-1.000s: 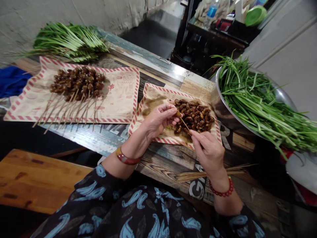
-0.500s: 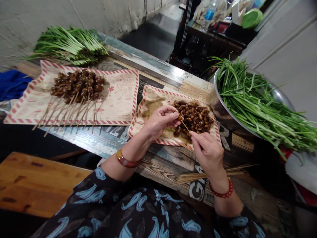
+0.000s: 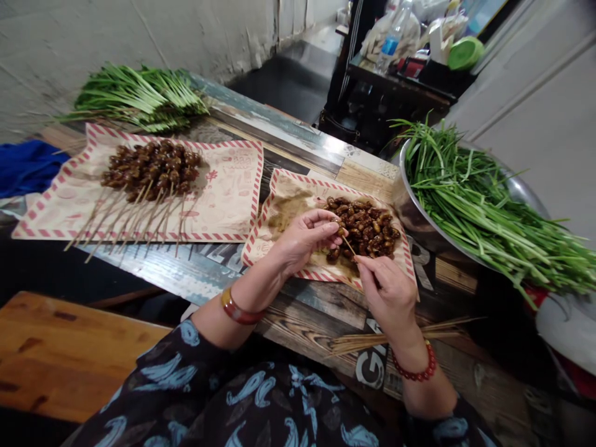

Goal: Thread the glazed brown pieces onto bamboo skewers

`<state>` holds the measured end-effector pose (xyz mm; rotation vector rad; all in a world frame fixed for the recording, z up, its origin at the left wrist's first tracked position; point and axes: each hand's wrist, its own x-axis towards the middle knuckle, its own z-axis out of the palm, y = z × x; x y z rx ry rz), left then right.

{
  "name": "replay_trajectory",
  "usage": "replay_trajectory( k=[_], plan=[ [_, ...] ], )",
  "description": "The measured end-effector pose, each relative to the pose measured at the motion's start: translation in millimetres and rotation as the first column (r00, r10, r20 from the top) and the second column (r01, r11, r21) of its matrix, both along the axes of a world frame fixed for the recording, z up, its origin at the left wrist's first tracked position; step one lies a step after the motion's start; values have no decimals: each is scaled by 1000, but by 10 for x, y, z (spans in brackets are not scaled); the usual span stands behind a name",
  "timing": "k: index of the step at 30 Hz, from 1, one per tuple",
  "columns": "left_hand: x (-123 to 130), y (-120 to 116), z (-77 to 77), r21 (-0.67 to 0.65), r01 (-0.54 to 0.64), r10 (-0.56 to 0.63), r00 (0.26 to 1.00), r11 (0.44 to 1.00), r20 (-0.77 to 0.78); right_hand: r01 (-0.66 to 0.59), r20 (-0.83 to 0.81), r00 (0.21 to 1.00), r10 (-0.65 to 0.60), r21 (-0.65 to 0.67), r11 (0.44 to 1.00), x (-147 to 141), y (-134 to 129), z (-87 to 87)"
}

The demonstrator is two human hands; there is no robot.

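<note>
My left hand [image 3: 310, 241] pinches a brown, glossy, pupa-like piece between thumb and fingers, mostly covered by them. From it a thin wooden skewer [image 3: 349, 247] runs down to the right, its lower part gripped by my right hand [image 3: 391, 288]. Both hands are over the near side of a printed paper sheet [image 3: 285, 194]. A heap of the same brown pieces [image 3: 372, 226] lies on that sheet, just beyond my fingers. To the left, several loaded skewers [image 3: 151, 167] rest side by side on a larger paper sheet [image 3: 233, 208], their bare ends towards me.
Loose skewers [image 3: 358, 341] lie beneath my right forearm. A metal bowl [image 3: 404, 202] at the right overflows with long green chives [image 3: 475, 198]. More cut greens [image 3: 139, 96] are at the far left, near a blue cloth [image 3: 30, 166]. A wooden bench [image 3: 79, 354] stands lower left.
The view has tilted slightly, so the table and papers appear lower, most at the left. Both hands keep the same hold on the skewer and piece.
</note>
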<state>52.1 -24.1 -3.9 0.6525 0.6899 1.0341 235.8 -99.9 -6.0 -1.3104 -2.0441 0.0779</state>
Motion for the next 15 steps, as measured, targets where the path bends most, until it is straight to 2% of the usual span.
replay_trajectory(
  k=[6,11,15],
  plan=[
    [52,-29,-25,40,23,-22,999,999,-33,-2,-2,1000,2,25,1000,-1,7,-7],
    [80,-51,-41,129,11,-3,998,992,-64,1,4,1000,-1,30,1000,-21,10,12],
    [78,-63,-16,135,6,-1,999,991,-37,-3,-3,1000,3,37,999,-33,2,34]
  ],
)
